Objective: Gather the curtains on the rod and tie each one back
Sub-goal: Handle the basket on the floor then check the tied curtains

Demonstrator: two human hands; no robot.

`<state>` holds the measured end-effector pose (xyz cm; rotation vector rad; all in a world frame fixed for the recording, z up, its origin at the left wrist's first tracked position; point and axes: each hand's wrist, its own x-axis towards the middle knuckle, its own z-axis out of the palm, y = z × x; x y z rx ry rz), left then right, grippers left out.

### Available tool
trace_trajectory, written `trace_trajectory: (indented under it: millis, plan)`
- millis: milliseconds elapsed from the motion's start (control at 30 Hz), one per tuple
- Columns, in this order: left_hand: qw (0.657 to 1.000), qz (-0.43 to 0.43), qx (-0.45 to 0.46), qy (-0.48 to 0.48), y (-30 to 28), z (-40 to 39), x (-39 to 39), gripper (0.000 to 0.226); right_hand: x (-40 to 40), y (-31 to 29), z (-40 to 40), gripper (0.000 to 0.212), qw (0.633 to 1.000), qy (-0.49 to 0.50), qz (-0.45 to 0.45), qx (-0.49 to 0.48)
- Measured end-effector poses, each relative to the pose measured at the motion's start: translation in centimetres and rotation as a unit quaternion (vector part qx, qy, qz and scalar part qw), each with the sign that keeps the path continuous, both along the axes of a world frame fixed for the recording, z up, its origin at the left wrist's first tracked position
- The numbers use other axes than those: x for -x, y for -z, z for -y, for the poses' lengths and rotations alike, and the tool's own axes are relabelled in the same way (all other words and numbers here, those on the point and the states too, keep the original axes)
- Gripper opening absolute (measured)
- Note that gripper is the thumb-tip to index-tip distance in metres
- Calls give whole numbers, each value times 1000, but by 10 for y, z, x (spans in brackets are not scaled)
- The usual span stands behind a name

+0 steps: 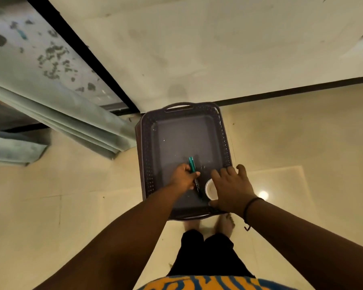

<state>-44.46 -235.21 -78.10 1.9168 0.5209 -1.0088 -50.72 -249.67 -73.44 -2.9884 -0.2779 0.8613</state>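
Observation:
A grey-green curtain (78,120) hangs in folds at the left, its hem reaching the floor beside a dark-framed window. A dark plastic basket (147,147) stands on the floor in front of me. My left hand (183,177) grips a marker with a teal cap (192,165) inside the basket. My right hand (232,188) is spread with straight fingers over a small white round object (210,188) at the basket's near right corner; whether it touches that object I cannot tell.
A second curtain piece (13,149) lies at the far left. A cream wall with a dark skirting strip (291,91) runs behind the basket. The floor is glossy cream tile (71,206). My bare feet (224,223) stand just behind the basket.

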Motion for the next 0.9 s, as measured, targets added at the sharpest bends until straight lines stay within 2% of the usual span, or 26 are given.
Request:
trace_trajectory:
  millis: [67, 133, 233, 333, 500, 600, 733, 900]
  plan:
    - [1000, 0, -8, 17, 1, 5, 5, 22, -2, -3, 4, 78, 1000, -25, -14, 7]
    - [994, 27, -55, 87, 0, 7, 12, 23, -2, -6, 5, 80, 999, -37, -25, 13]
    - [961, 61, -137, 234, -8, 3, 20, 28, -5, -9, 5, 82, 999, -42, -30, 14]
    - [934, 79, -176, 300, -21, -9, 26, 29, -9, -13, 4, 84, 998, -47, -20, 21]
    - [927, 121, -217, 281, -60, -51, 41, 34, -17, -34, -11, 83, 996, -83, 22, 5]
    - [932, 147, -242, 224, -90, -94, 59, 32, -28, -52, -38, 81, 992, -124, 25, 4]
    - [930, 175, -287, 148, -124, -169, 89, 33, -38, -77, -95, 77, 981, -190, 31, 8]
    - [932, 163, -320, 41, -147, -273, 126, 35, -41, -106, -198, 73, 953, -294, 70, 2]
